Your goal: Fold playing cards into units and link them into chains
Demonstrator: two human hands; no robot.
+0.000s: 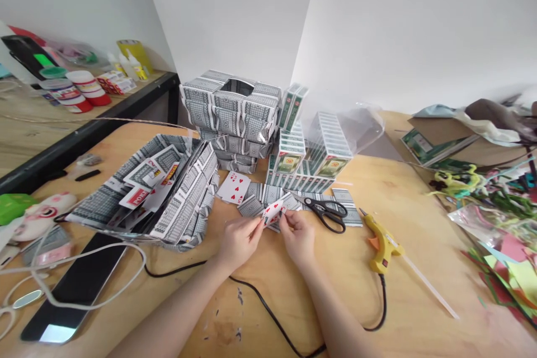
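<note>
A white playing card [273, 211] with red hearts is pinched at its left end by my left hand [240, 239] and at its right end by my right hand [298, 235]. It is bent slightly between them, just above the table. Loose cards with grey patterned backs [251, 205] lie behind my hands, some hidden by them. A face-up heart card [234, 187] rests beyond my left hand. Black-handled scissors [329, 212] lie to the right of my right hand, beside more face-down cards [347, 207].
A yellow glue gun [381, 243] lies at right, its black cord crossing the table. At left stands an open box made of cards [176, 218], near a phone [79, 291]. Behind are stacked card-covered boxes [235, 112] and packed card decks [333, 165]. Paper scraps [512, 274] cover the right edge.
</note>
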